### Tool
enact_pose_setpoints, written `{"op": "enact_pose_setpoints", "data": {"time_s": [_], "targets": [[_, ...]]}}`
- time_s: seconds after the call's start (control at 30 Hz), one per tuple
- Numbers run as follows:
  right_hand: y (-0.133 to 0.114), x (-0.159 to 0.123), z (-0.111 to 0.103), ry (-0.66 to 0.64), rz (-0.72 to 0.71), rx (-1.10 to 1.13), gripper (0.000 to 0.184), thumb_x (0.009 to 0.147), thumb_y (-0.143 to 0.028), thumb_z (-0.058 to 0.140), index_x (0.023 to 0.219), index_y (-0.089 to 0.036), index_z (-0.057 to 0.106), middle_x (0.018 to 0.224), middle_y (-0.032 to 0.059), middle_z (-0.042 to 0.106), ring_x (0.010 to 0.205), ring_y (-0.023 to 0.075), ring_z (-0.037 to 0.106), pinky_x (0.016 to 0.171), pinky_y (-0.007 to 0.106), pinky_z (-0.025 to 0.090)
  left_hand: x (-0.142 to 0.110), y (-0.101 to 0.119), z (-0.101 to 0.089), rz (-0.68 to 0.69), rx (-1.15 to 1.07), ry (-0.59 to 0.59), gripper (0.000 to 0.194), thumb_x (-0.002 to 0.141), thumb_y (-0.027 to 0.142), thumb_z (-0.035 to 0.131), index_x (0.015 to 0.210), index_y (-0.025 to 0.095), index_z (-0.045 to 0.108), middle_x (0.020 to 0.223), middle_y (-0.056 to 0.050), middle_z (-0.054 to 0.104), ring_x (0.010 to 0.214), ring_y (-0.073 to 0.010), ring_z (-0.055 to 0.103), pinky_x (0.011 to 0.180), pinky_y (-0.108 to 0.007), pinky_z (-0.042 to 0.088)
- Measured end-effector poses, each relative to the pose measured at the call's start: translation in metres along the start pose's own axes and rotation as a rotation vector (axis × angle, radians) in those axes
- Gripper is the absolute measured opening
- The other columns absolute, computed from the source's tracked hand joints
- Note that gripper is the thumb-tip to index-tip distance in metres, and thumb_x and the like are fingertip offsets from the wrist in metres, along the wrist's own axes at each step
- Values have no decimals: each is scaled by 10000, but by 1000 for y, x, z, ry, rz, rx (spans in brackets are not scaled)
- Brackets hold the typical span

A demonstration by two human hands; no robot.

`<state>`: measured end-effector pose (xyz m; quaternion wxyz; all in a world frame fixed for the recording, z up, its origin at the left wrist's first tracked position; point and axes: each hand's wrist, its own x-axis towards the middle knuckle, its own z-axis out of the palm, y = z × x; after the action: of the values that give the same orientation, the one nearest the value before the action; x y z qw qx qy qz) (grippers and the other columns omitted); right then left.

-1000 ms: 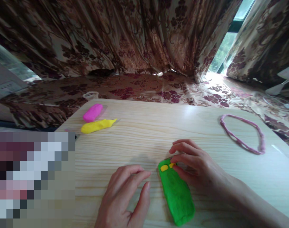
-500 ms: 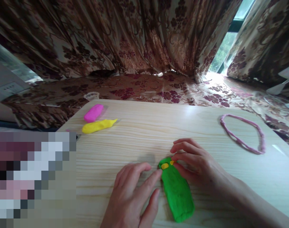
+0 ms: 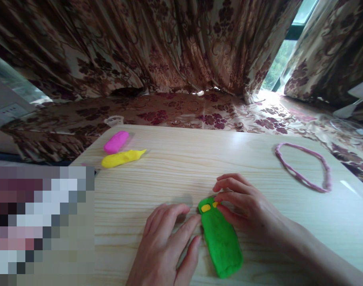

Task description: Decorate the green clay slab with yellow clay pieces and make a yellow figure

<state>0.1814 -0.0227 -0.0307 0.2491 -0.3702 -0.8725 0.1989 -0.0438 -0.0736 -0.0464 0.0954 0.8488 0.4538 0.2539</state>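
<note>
A flat, long slab of green modelling clay [image 3: 221, 242] lies on the table near its front. Across its far end sit two small yellow clay pieces; the left yellow piece [image 3: 205, 207] shows whole, while the right yellow piece [image 3: 216, 204] is partly covered by fingers. My right hand [image 3: 243, 200] pinches that right piece between thumb and index finger, against the slab. My left hand [image 3: 172, 242] rests left of the slab with fingers apart, its index fingertip at the slab's upper left edge. Nothing shows between its fingers.
A pink clay lump [image 3: 116, 142] and a yellow clay piece with a pointed end [image 3: 121, 158] lie at the table's far left. A twisted pinkish loop [image 3: 303, 167] lies at the right. Patterned curtains [image 3: 169, 47] hang behind the table [image 3: 193, 147]. Pixelation covers the lower left.
My left hand has moved right and its index fingertip has come to the slab's edge. My right hand stays at the right yellow piece, almost unmoved.
</note>
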Motion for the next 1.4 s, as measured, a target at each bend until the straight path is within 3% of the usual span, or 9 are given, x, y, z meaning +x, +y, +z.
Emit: {"op": "enact_pose_setpoints", "data": {"time_s": [0.23,0.43,0.67,1.07,1.27,1.4], "targets": [[0,0,3,-10,7,-40,183,838,-157,552,1001,-169,634,1033,77,585,1089,206,458,900,336,442,1,1,1,4,6,-3,339,788,139,544,1121,188,583,1102,-109,513,1037,-254,475,911,-440,420],[-4,-6,-8,9,10,-58,202,826,-123,541,996,-183,630,1063,79,561,1096,210,448,876,336,449,12,14,3,-20,-13,44,364,797,127,512,1147,198,583,1164,-109,511,1096,-266,444,959,-480,372],[-2,-9,-13,-18,22,-75,202,825,-88,496,919,-194,640,1093,73,528,1106,208,435,874,331,436,31,21,5,0,36,-31,348,810,183,520,1144,251,592,1223,-86,518,1157,-265,434,1011,-537,311],[-1,-11,-13,-45,25,-62,271,792,-35,469,937,-192,636,1094,70,527,1111,213,422,894,345,419,31,23,8,-44,-2,-36,308,828,214,508,1116,245,612,1225,-84,524,1188,-261,412,1035,-536,291],[-2,-11,-15,-61,6,-38,454,714,42,475,1028,-248,631,1102,54,519,1126,213,416,898,353,419,30,21,9,-17,8,-41,327,818,212,520,1134,245,597,1242,-87,513,1188,-270,409,1017,-548,312],[-1,-10,-15,-67,1,-47,477,685,61,479,1009,-248,644,1101,53,529,1134,222,415,897,358,424,30,22,10,-38,1,-20,324,804,184,523,1114,228,609,1235,-97,514,1188,-276,407,1027,-552,293]]}}
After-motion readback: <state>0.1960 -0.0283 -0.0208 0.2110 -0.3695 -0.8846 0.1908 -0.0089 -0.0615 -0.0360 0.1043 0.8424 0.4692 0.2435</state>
